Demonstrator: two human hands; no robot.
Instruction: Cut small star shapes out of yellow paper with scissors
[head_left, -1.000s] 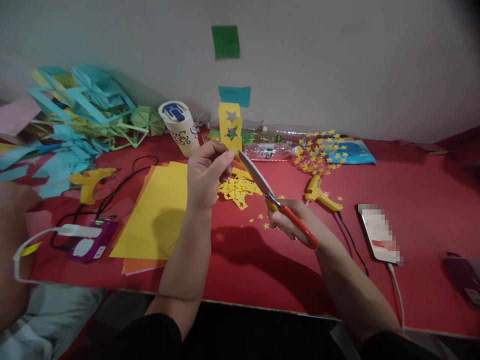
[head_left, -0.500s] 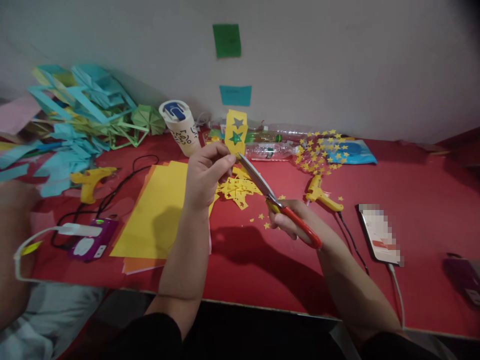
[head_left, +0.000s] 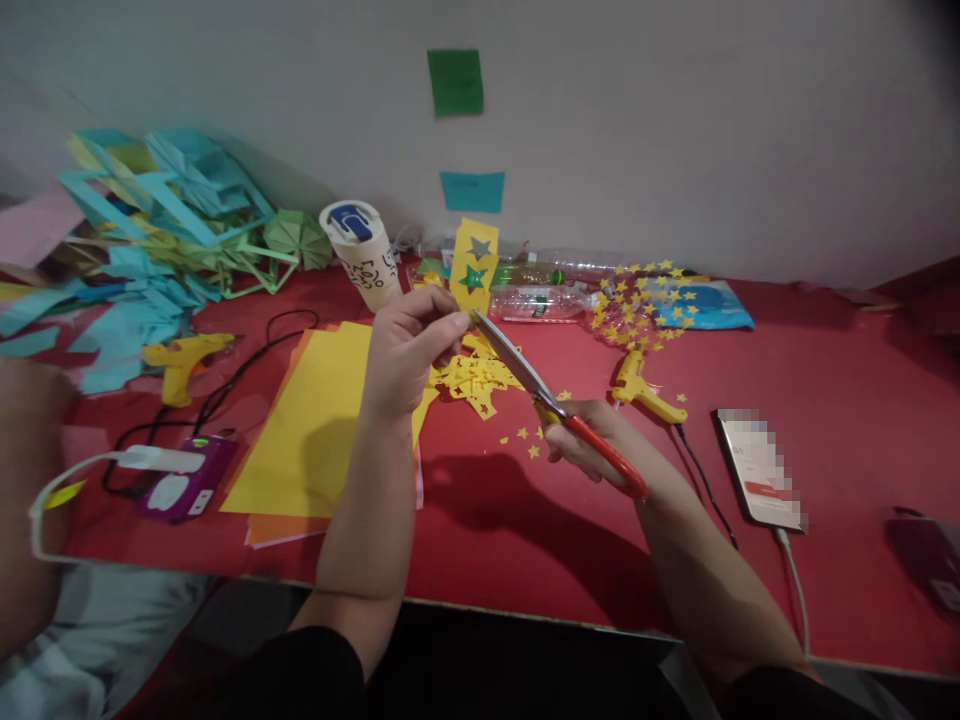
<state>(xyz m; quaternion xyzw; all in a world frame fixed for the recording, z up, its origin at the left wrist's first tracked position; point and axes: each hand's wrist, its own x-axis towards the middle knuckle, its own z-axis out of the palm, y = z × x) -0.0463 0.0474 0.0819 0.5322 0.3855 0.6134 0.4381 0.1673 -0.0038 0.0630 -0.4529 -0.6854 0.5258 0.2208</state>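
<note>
My left hand [head_left: 414,345] pinches the lower end of a yellow paper strip [head_left: 460,254] that stands upright, with two star-shaped holes cut through it. In my right hand [head_left: 581,440] is a pair of red-handled scissors [head_left: 607,455], its blades pointing up and left to the fingertips of my left hand. The blades look nearly closed; whether paper lies between them I cannot make out. Below the strip lies a pile of yellow paper scraps [head_left: 480,378]. A few cut yellow stars [head_left: 523,433] are scattered on the red table beside the scissors.
Yellow sheets [head_left: 300,430] lie left of my forearm, near a purple power strip [head_left: 202,480] and a yellow glue gun [head_left: 184,362]. A white tumbler [head_left: 367,265], plastic bottles [head_left: 536,303] and star-covered bottle [head_left: 637,305] stand behind. Right: another glue gun [head_left: 641,390], a phone [head_left: 757,470]. A person's arm [head_left: 30,480] is at left.
The paper strip has tilted slightly to the right at its top. My hands and the scissors have barely shifted.
</note>
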